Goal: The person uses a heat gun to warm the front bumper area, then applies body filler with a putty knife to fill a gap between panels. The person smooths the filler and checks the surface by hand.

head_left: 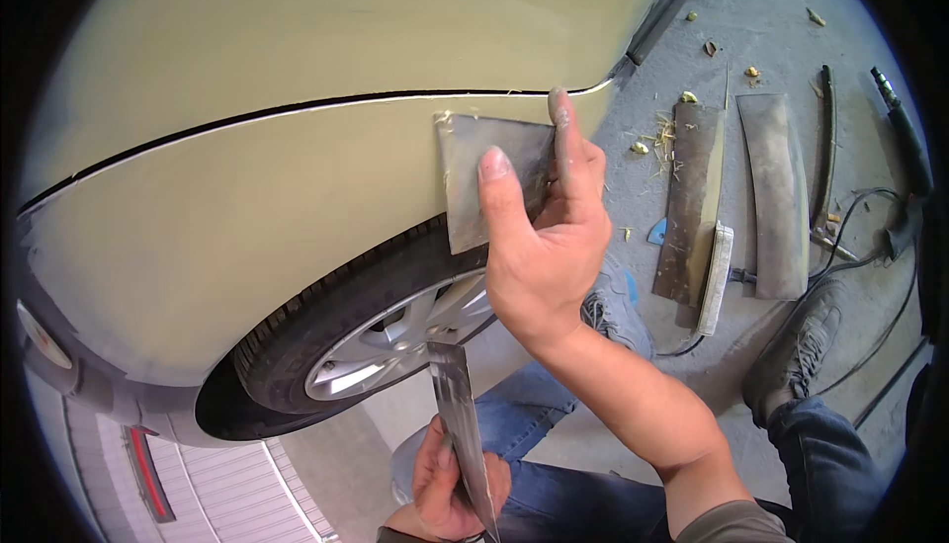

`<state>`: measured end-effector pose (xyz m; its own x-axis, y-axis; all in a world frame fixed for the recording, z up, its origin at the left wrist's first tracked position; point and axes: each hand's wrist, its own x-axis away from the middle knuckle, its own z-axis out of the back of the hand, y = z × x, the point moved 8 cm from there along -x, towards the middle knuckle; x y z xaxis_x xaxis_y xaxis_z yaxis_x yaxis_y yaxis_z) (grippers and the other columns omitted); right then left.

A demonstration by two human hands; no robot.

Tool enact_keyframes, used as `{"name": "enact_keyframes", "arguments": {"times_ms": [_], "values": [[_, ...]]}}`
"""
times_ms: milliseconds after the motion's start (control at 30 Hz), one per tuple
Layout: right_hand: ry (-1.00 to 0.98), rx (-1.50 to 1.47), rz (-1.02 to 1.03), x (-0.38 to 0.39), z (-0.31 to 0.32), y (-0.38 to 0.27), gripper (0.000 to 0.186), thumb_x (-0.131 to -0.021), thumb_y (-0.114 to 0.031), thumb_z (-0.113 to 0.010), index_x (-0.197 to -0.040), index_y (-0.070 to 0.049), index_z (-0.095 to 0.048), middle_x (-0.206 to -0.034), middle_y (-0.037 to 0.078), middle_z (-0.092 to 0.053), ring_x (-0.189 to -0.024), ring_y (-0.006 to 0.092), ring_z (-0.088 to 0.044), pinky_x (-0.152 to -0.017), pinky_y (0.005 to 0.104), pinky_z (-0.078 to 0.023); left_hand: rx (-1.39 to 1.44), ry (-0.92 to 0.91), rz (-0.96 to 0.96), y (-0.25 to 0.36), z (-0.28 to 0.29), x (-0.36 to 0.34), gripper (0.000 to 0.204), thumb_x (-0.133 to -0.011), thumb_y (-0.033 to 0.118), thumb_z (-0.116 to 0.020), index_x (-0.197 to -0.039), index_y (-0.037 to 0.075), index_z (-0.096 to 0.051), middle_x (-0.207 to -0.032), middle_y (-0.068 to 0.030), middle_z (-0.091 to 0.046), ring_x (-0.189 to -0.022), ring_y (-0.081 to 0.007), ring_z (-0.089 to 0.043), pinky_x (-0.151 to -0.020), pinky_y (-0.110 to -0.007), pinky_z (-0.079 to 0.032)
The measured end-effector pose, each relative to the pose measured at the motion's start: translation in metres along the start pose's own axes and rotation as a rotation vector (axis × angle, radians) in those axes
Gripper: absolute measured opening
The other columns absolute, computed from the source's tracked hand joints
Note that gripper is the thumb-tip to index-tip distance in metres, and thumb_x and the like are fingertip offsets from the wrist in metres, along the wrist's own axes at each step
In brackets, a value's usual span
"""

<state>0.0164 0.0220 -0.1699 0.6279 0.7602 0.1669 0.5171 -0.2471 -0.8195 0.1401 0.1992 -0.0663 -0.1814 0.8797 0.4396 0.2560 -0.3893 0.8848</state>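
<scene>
My right hand (549, 237) grips a thin grey rectangular filler spreader (463, 182), thumb on its face and index finger stretched up beside the panel seam. Yellowish crumbs cling to the spreader's upper edge. It overlaps the car's rear panel (267, 217), which is coated in pale yellow filler, just above the wheel (386, 345); whether it touches is unclear. Lower down, my left hand (445, 484) is closed around a long flat metal blade (455, 395), seen nearly edge-on and pointing up toward the wheel. The fingers behind it are partly hidden.
On the concrete floor at right lie two long metal plates (773, 192) (687, 197), a pale block-like tool (717, 281) with a cord, a black bar (825, 148) and cables (880, 316). Yellow shavings (660, 143) are scattered there. Two shoes (806, 345) (615, 314) stand close by.
</scene>
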Motion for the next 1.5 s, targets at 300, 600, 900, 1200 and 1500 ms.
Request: {"name": "enact_keyframes", "arguments": {"times_ms": [300, 600, 900, 1200, 1500], "values": [[-0.586, 0.236, 0.721, 0.044, 0.046, -0.113, 0.071, -0.066, 0.013, -0.068, -0.135, -0.002, -0.066, -0.095, 0.008, -0.059, -0.085, 0.0213, -0.058, -0.080, 0.0325, -0.052, 0.093, 0.163, -0.012, -0.002, 0.021, -0.010, 0.034, -0.112, 0.023, -0.038, -0.133, 0.001, -0.051, -0.058, 0.0012, -0.041, -0.049, -0.0092, -0.036, -0.048, -0.025, -0.032], [-1.044, 0.588, 0.985, 0.072, 0.067, -0.198, 0.040, -0.072, 0.001, -0.069, -0.111, -0.005, -0.076, -0.098, 0.009, -0.064, -0.083, 0.0263, -0.063, -0.074, 0.0392, -0.056, -0.139, 0.056, -0.410, 0.032, -0.006, 0.002, 0.034, -0.107, 0.014, -0.050, -0.138, -0.001, -0.054, -0.127, -0.0069, -0.065, -0.112, -0.0140, -0.062, -0.099, -0.030, -0.047], [-1.290, 0.901, 1.360, 0.100, 0.112, -0.257, 0.044, -0.080, 0.001, -0.061, -0.123, -0.006, -0.068, -0.111, 0.010, -0.064, -0.103, 0.0310, -0.064, -0.083, 0.0432, -0.059, -0.292, -0.292, -0.571, 0.014, -0.054, 0.035, 0.031, -0.108, 0.013, -0.052, -0.134, -0.003, -0.055, -0.118, -0.0033, -0.063, -0.102, -0.0050, -0.054, -0.093, -0.021, -0.042], [-0.527, 0.725, 0.199, 0.043, 0.180, -0.282, 0.036, -0.100, -0.030, -0.065, -0.086, 0.001, -0.054, -0.071, 0.006, -0.054, -0.071, 0.0118, -0.050, -0.061, 0.0353, -0.040, -0.029, -0.592, -0.372, -0.023, -0.118, 0.092, 0.033, -0.109, 0.017, -0.052, -0.137, -0.001, -0.053, -0.118, -0.0024, -0.063, -0.105, -0.0068, -0.055, -0.095, -0.023, -0.044], [-0.726, 0.900, 0.153, 0.035, 0.215, -0.304, 0.029, -0.097, -0.023, -0.072, -0.098, 0.002, -0.057, -0.083, 0.010, -0.068, -0.077, 0.0104, -0.061, -0.067, 0.0318, -0.050, -0.769, -0.723, -0.371, -0.031, -0.116, 0.106, 0.029, -0.100, 0.010, -0.063, -0.126, -0.005, -0.064, -0.090, -0.0017, -0.072, -0.076, -0.0053, -0.062, -0.069, -0.024, -0.051]]}}
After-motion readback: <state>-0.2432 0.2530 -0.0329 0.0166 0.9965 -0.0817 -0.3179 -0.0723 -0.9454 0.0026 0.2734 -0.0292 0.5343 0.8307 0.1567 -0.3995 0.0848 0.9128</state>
